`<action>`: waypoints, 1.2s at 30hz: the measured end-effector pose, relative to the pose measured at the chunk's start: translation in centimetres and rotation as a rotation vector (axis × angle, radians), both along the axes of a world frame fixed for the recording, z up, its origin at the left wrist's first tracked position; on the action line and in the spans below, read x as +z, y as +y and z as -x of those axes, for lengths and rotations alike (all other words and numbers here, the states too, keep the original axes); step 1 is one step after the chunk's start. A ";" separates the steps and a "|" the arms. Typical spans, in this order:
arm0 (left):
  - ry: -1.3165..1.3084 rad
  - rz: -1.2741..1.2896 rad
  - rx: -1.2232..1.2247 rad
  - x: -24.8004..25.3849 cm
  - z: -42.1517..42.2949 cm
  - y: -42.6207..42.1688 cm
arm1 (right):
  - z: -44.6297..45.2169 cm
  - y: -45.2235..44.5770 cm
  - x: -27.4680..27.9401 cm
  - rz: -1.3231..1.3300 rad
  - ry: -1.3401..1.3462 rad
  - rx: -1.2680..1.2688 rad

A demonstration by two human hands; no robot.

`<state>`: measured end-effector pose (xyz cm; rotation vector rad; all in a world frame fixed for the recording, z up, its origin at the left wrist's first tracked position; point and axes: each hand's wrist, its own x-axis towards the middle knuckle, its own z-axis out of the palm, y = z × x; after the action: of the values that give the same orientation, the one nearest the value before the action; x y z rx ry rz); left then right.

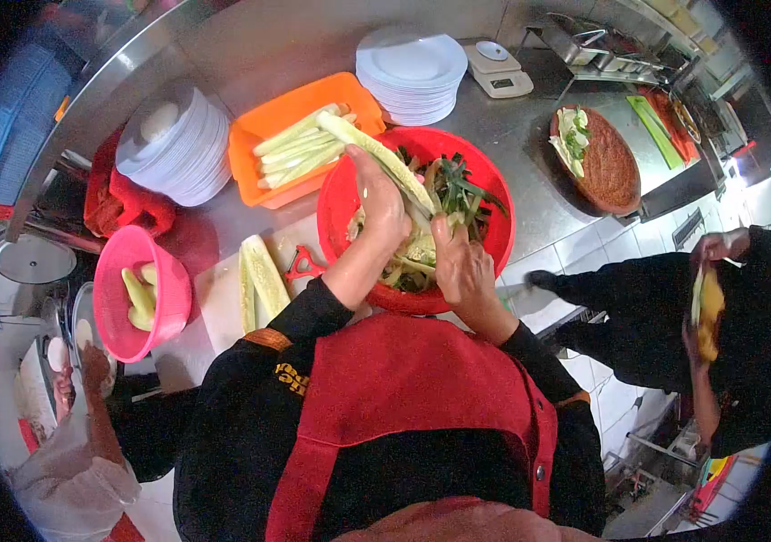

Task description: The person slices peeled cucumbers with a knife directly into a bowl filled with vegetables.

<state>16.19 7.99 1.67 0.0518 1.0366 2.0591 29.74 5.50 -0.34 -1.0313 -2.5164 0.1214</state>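
My left hand [378,206] is closed around a peeled cucumber half [385,161], holding it slanted over a red bowl [505,194] with its seeded face up. My right hand [465,266] grips a thin metal tool [418,217] against the cucumber's lower end; I cannot tell whether it is a knife or a spoon. Dark green peels [465,190] and pale seed scraps fill the bowl. Two cucumber pieces [265,275] lie on a white board left of the bowl, near a red peeler [302,262]. More cucumber lengths [300,155] fill an orange tub [243,149].
Plate stacks [413,72] [178,149] stand along the back, beside a kitchen scale [499,70]. A pink basket [182,280] holds light green vegetables. A brown oval dish [616,167] sits at right. One person [638,298] stands right, another person [88,479] lower left.
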 end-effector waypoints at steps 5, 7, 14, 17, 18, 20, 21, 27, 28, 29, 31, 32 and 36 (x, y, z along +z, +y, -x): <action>-0.037 -0.079 -0.115 -0.7 0.3 0.2 | -0.4 0.9 -0.1 0.020 -0.041 -0.001; -0.061 -0.117 -0.122 -0.4 0.4 -0.1 | -0.9 1.3 0.1 0.112 0.007 0.042; -0.087 -0.121 -0.370 -0.3 1.6 -1.0 | -1.6 0.6 2.0 0.458 0.076 0.100; -0.010 -0.259 -0.395 0.1 0.9 -1.5 | -1.2 0.0 2.1 0.435 0.079 0.087; -0.011 -0.260 -0.396 -0.1 0.9 -1.6 | -1.2 -0.1 2.1 0.434 0.081 0.082; 0.043 -0.311 -0.421 -0.5 0.9 -1.8 | -1.1 0.0 2.0 0.442 0.082 0.105; 0.041 -0.311 -0.418 -0.6 0.9 -1.9 | -1.1 0.0 2.0 0.451 0.084 0.129; -0.004 -0.238 -0.284 -0.8 1.1 -2.2 | -0.7 -0.5 1.4 0.354 0.106 0.141; 0.041 -0.236 -0.279 -0.9 1.2 -2.4 | -0.6 -0.6 1.2 0.354 0.103 0.145; 0.086 -0.234 -0.274 -0.9 1.4 -2.5 | -0.4 -0.6 0.9 0.256 0.134 0.165; 0.098 -0.231 -0.261 -0.6 1.5 -2.7 | -0.2 -0.7 0.8 0.158 0.163 0.188; 0.110 -0.228 -0.253 -0.5 1.4 -2.8 | -0.2 -0.9 0.9 0.197 0.178 0.199; 0.139 -0.184 -0.219 -0.6 1.3 -3.0 | 0.1 -1.4 1.4 0.308 0.125 0.176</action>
<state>14.91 4.95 1.05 0.3911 0.8779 1.9647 29.64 4.10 1.08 -0.8775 -2.5190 0.6224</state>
